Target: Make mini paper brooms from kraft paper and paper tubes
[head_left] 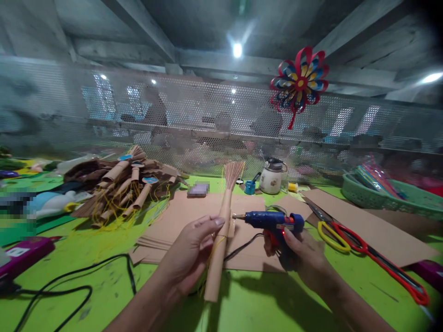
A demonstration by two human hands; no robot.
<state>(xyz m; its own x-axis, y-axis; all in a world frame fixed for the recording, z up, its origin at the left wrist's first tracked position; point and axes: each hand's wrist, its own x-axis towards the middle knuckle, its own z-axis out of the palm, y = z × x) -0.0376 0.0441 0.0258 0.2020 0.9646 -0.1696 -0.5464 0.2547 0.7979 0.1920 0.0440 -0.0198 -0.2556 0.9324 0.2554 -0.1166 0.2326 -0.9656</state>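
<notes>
A rolled brown paper tube (217, 267) with a fanned, pleated top (233, 173) and yellow string tied round it is held upright, slightly tilted. My left hand (194, 246) is closed on its middle, thumb pressing from the left. A blue glue gun (268, 219) with a small red light sits in my right hand (301, 253), fingers wrapped round the handle. Its nozzle points left, close to a small paper flap (231, 226) on the tube's side; whether it touches I cannot tell. Beneath them lie stacked brown paper sheets (166, 233).
Finished-looking paper bundles (128, 184) are heaped at the left. Scissors (334, 235) and a red-handled cutter (394, 272) lie at the right. A jar (272, 177), a blue pot (249, 186) and a green basket (360, 188) stand behind. A black cable (93, 263) loops over the green table (104, 299).
</notes>
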